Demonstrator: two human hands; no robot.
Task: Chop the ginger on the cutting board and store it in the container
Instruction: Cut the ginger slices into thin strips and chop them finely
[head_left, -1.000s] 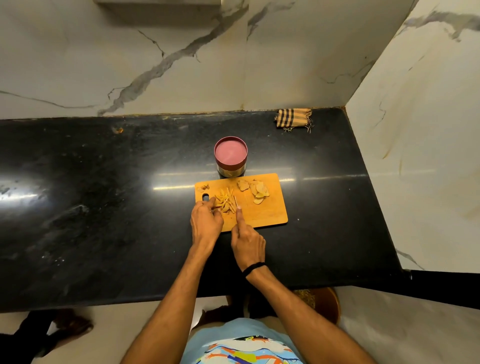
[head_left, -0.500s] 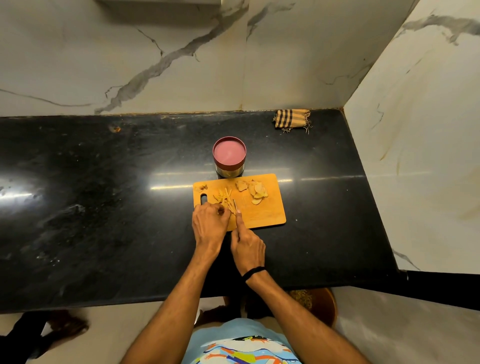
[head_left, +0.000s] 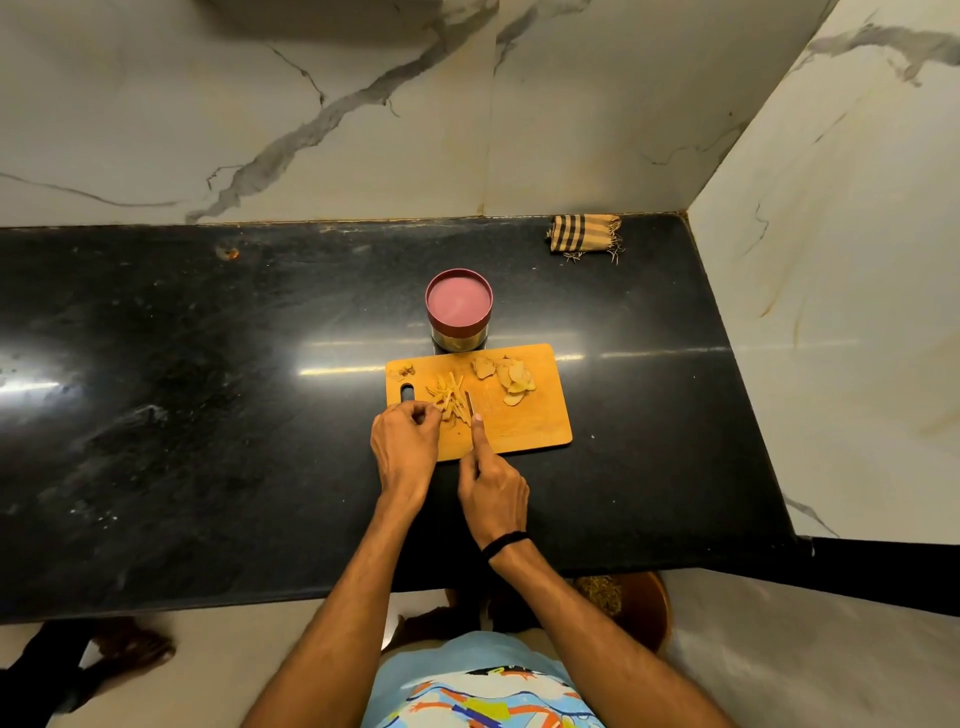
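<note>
A wooden cutting board (head_left: 535, 421) lies on the black counter. Thin ginger strips (head_left: 449, 397) sit at its left middle, and flat ginger slices (head_left: 511, 376) lie at its far right. A small scrap (head_left: 405, 371) rests in the far left corner. My right hand (head_left: 491, 486) grips a knife (head_left: 469, 402), index finger stretched along the blade, whose tip is beside the strips. My left hand (head_left: 405, 447) is curled at the board's left edge, fingertips touching the near end of the strips. A steel container with a pink lid (head_left: 459, 306) stands closed just behind the board.
A folded checked cloth (head_left: 584, 235) lies at the back right by the marble wall. The wall closes the right side. The counter's front edge runs under my forearms. A brown pot (head_left: 631, 603) and someone's feet (head_left: 119, 649) are on the floor below.
The left hand has slid slightly left and back off the strips. The knife stays beside the strips with small shifts. The camera drifted a little.
</note>
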